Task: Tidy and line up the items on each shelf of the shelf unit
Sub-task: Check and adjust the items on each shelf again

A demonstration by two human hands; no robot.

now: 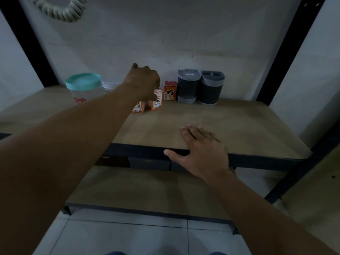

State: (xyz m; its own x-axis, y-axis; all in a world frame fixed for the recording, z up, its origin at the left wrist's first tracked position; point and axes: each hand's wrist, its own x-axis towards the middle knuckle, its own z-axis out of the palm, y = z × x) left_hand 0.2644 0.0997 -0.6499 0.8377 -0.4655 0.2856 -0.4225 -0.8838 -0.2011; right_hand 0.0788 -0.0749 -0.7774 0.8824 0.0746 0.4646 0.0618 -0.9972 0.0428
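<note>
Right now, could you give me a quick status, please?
Left hand gripping ink boxes. Right hand flat on shelf edge. Nothing blocking.

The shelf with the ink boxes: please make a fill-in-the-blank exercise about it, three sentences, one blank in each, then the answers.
1. The clear jar at the left end of the shelf has a lid of ____ colour.
2. The left hand reaches over the two boxes printed with the word ____.
3. The right hand lies flat on the front ____ of the shelf, and two grey holders stand at the back.

Missing words: teal; INK; edge
</note>
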